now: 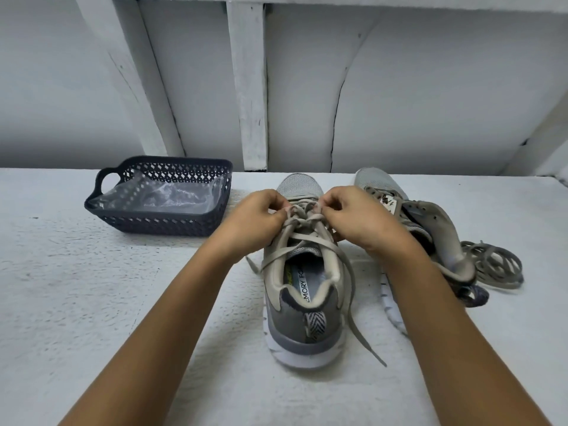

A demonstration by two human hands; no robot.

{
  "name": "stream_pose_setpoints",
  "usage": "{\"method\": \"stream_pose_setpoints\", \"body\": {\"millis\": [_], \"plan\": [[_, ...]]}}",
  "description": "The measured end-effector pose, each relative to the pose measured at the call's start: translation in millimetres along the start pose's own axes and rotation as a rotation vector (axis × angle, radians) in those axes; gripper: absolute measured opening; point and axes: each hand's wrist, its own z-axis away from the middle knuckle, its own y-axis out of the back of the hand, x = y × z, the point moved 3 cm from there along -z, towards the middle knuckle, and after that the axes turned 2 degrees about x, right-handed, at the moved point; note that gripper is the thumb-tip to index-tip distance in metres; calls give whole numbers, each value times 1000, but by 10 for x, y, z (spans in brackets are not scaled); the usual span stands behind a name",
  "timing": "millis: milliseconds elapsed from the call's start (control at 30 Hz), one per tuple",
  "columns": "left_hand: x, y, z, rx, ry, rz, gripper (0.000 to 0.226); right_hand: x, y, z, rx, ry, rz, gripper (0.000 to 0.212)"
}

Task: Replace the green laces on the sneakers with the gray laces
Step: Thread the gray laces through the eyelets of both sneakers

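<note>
Nearest my view, the left forearm (159, 318) and right forearm (445, 318) run up from the bottom edge and meet over the near sneaker (302, 321). I read the left hand (255, 218) as curled, its fingertips pinching the pale lace (302, 223) at the crossings over the tongue. The right hand (358, 216) pinches the same lace from the other side. The lace's loose ends trail down both sides of that shoe, one reaching past the heel onto the white table (92, 302). The shoe stands upright, heel toward me (part of the insole lettering is legible). Just to its right the second sneaker (430, 222) lies tipped on its side. Beside that, a coiled darker gray lace (495, 265) rests on the table. Far left sits a dark basket (153, 224) holding a clear plastic bag (172, 196).
</note>
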Motion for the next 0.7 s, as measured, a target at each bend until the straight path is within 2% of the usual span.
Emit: {"method": "stream_pose_setpoints", "body": {"millis": [67, 167, 267, 333, 433, 533, 700], "plan": [[-14, -17, -14, 53, -8, -49, 11, -12, -18, -6, 56, 29, 103, 23], [-44, -45, -25, 96, 10, -52, 12, 20, -39, -33, 90, 26, 127, 12], [-54, -38, -32, 79, 16, 21, 14, 72, -50, -72, 121, -10, 34, 16], [-57, -1, -26, 49, 34, 93, 15, 72, -43, -78, 129, -19, 53, 20], [-62, 28, -26, -1, 13, 15, 12, 77, -42, -80, 90, -24, 44, 17], [-58, 21, -13, 16, 27, 11, 11, 100, -27, -94, 67, -7, -21, 15], [-105, -16, -45, 43, 89, 50, 8, 123, -82, -120, 65, -8, -52, 24]]}}
